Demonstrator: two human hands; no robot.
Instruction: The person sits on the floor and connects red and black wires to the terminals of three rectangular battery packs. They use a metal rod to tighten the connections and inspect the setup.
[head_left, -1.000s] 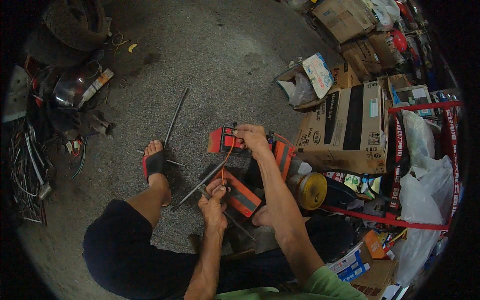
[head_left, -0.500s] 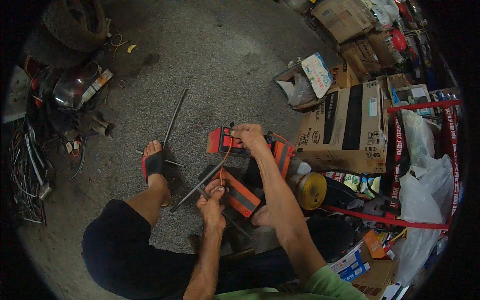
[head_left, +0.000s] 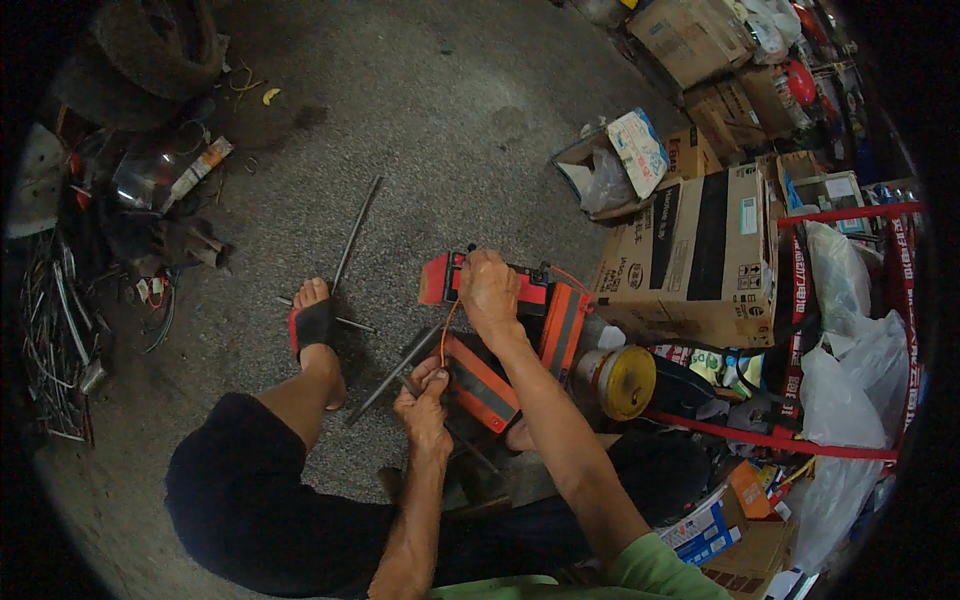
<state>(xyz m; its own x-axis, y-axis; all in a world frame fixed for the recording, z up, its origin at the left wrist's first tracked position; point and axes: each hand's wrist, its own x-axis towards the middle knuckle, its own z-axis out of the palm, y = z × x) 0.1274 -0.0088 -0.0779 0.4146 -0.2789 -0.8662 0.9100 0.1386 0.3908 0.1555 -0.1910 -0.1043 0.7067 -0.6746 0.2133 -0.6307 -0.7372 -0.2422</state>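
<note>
Low in front of me stand red-and-black and orange block-shaped units that look like batteries: a red one [head_left: 434, 280] at the back, an orange one [head_left: 566, 325] to its right and another orange one [head_left: 482, 388] nearest me. My right hand [head_left: 488, 292] is closed over the top of the red unit, its fingertips hidden. My left hand [head_left: 424, 408] is closed at the lower end of an orange wire [head_left: 445, 335], pinching it beside a thin metal rod. The wire runs up to the red unit by my right hand. A thicker grey rod [head_left: 395, 372] slants just beyond my left hand.
My sandalled foot [head_left: 315, 325] rests by crossed metal rods [head_left: 357, 232] on the left. A yellow-lidded tin [head_left: 628, 382] and large cardboard box [head_left: 690, 255] stand right, before a red-framed rack [head_left: 770, 437]. Scrap metal strips [head_left: 65, 330] lie far left.
My right hand has shifted slightly left and turned, its back now covering more of the red unit's top. My left hand stays with the wire. The whole view has moved slightly.
</note>
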